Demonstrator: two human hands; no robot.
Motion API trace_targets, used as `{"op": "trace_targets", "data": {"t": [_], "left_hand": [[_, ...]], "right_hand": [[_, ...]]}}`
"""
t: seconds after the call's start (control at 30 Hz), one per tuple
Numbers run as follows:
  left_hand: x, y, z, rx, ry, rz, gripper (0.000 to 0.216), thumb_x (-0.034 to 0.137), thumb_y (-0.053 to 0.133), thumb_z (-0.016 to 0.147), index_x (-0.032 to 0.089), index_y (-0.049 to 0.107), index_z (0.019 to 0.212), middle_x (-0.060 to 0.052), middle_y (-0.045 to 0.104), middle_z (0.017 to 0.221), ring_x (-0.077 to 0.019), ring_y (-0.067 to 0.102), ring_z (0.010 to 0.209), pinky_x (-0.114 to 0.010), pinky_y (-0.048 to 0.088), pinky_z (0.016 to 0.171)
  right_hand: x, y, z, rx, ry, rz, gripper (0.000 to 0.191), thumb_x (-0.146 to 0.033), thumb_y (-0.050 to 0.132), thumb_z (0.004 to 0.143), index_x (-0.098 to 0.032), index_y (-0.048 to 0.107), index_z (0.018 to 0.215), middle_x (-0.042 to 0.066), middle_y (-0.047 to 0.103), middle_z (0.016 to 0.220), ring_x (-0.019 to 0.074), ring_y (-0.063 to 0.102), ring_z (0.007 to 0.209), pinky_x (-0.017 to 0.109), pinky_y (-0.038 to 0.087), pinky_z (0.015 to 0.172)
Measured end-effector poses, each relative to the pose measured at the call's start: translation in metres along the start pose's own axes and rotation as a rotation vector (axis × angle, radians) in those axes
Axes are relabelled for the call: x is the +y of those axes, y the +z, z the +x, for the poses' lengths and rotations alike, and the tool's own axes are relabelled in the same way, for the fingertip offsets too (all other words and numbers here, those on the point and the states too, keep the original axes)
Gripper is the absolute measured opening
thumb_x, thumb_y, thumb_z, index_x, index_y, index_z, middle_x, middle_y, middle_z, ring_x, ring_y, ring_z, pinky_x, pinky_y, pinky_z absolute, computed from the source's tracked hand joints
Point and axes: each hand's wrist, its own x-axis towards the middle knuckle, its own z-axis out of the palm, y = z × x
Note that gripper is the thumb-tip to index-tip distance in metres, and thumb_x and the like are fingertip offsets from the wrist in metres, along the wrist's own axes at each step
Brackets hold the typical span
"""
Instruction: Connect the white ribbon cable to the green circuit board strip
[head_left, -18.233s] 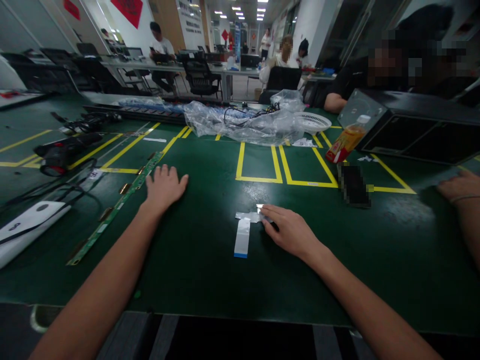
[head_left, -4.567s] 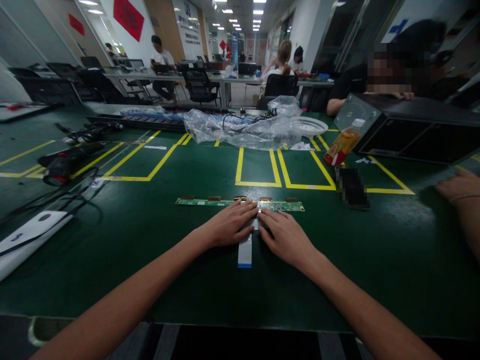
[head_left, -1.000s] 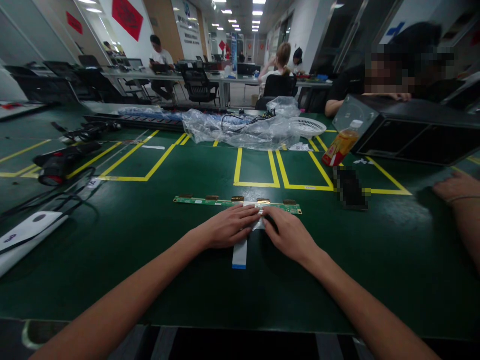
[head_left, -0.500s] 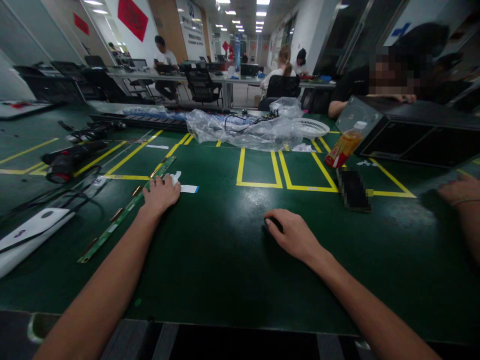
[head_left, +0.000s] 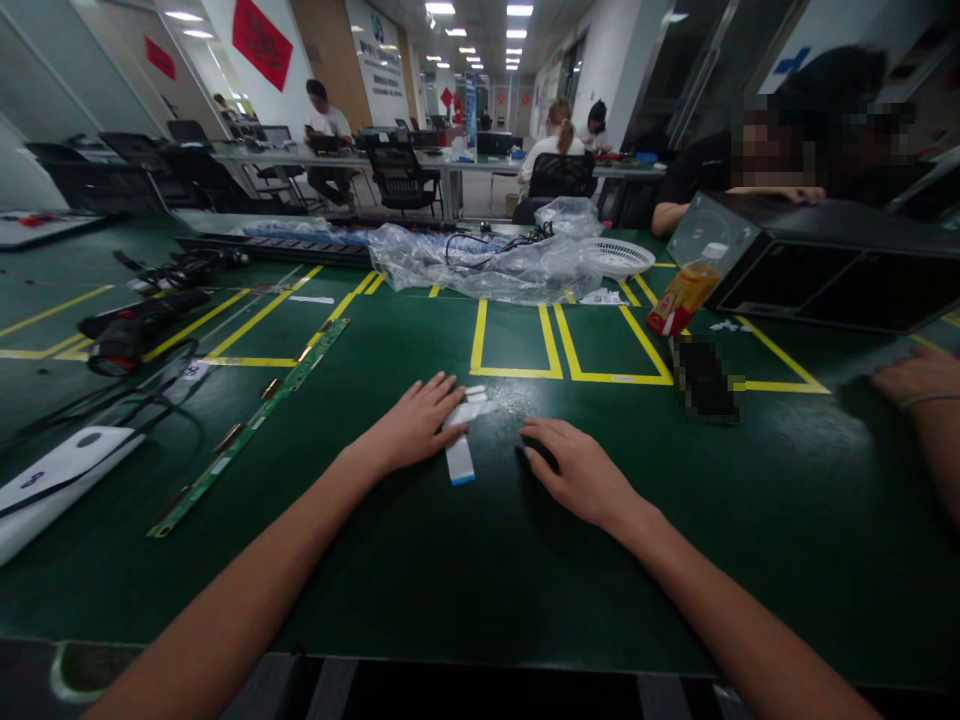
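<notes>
My left hand [head_left: 409,428] lies flat on the green table [head_left: 420,560], fingers spread, its fingertips on a white flat ribbon cable [head_left: 459,452] with a blue end. My right hand [head_left: 577,472] rests just right of the cable, fingers loosely curled on the mat, holding nothing I can see. A long narrow green circuit board [head_left: 251,420] lies diagonally at the left, away from both hands.
Yellow tape boxes [head_left: 517,345] mark the mat ahead. Crumpled clear plastic [head_left: 487,262], a white basket [head_left: 626,257], a drink bottle [head_left: 679,295] and a black case [head_left: 825,260] stand behind. Cables and a black tool [head_left: 124,335] lie at the left. Another person's hand [head_left: 919,375] rests at the right.
My left hand came back from the circuit board at the left to the middle, bringing the ribbon cable with it. The board stays at the left. My right hand barely moved.
</notes>
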Motion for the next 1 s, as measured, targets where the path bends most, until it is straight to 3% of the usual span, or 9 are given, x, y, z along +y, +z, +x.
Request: {"op": "trace_targets", "data": {"t": [0.1,0.2,0.27,0.47,0.53,0.6,0.73,1.0], "left_hand": [[0.042,-0.001,0.004,0.009,0.219,-0.033,0.068,0.06,0.034,0.103,0.021,0.033,0.159,-0.012,0.022,0.167,-0.0289,0.014,0.155,-0.051,0.013,0.124],[0.043,-0.003,0.008,0.021,0.219,-0.038,0.067,0.061,0.029,0.104,0.021,0.034,0.158,-0.01,0.026,0.166,-0.0275,0.018,0.154,-0.05,0.016,0.123],[0.018,-0.004,0.007,0.052,0.046,-0.004,0.065,0.057,0.025,0.105,0.018,0.038,0.156,-0.012,0.031,0.164,-0.0294,0.022,0.153,-0.053,0.02,0.122],[-0.102,-0.002,-0.022,0.214,-0.762,0.09,0.071,0.049,0.027,0.101,-0.003,0.044,0.147,-0.029,0.035,0.157,-0.0441,0.031,0.146,-0.065,0.028,0.113],[-0.126,0.001,-0.033,0.192,-0.923,0.037,0.076,0.052,0.026,0.1,-0.007,0.042,0.146,-0.033,0.036,0.154,-0.0484,0.031,0.144,-0.067,0.03,0.111],[-0.135,0.003,-0.037,0.154,-0.998,-0.008,0.08,0.053,0.025,0.099,-0.009,0.04,0.147,-0.035,0.036,0.153,-0.0494,0.033,0.143,-0.068,0.03,0.11],[-0.126,0.005,-0.028,0.124,-0.955,-0.006,0.081,0.055,0.021,0.098,-0.005,0.041,0.149,-0.03,0.038,0.155,-0.0442,0.034,0.145,-0.064,0.029,0.114],[-0.11,0.005,-0.015,0.026,-0.789,0.01,0.089,0.064,0.016,0.098,-0.002,0.032,0.155,-0.026,0.025,0.163,-0.0432,0.025,0.149,-0.064,0.026,0.116]], "right_hand": [[0.001,0.007,-0.001,-0.059,-0.039,-0.068,0.048,-0.028,0.053,0.097,-0.012,0.055,0.142,0.017,0.054,0.15,0.0293,0.049,0.139,0.049,0.04,0.116],[0.004,0.012,-0.003,-0.1,-0.047,-0.123,0.054,-0.03,0.055,0.096,-0.012,0.051,0.147,0.018,0.049,0.154,0.0311,0.045,0.143,0.051,0.036,0.119],[0.006,0.013,-0.003,-0.103,-0.054,-0.128,0.053,-0.031,0.054,0.097,-0.013,0.052,0.147,0.017,0.05,0.153,0.0307,0.046,0.142,0.051,0.036,0.119],[0.007,0.011,-0.004,-0.105,-0.063,-0.113,0.05,-0.03,0.053,0.098,-0.013,0.054,0.145,0.017,0.052,0.152,0.0305,0.047,0.141,0.051,0.037,0.118],[0.007,0.012,-0.004,-0.109,-0.068,-0.112,0.05,-0.03,0.053,0.098,-0.014,0.054,0.145,0.017,0.052,0.152,0.0304,0.047,0.141,0.052,0.037,0.118],[0.006,0.012,-0.004,-0.119,-0.067,-0.111,0.05,-0.03,0.053,0.098,-0.014,0.054,0.145,0.017,0.051,0.153,0.0302,0.046,0.142,0.052,0.037,0.118],[0.006,0.01,-0.004,-0.136,-0.047,-0.113,0.052,-0.032,0.052,0.099,-0.013,0.052,0.147,0.017,0.049,0.154,0.03,0.045,0.143,0.052,0.036,0.119],[0.003,0.008,-0.004,-0.145,-0.039,-0.099,0.052,-0.031,0.053,0.098,-0.015,0.051,0.148,0.016,0.05,0.154,0.03,0.044,0.143,0.052,0.035,0.119]]}}
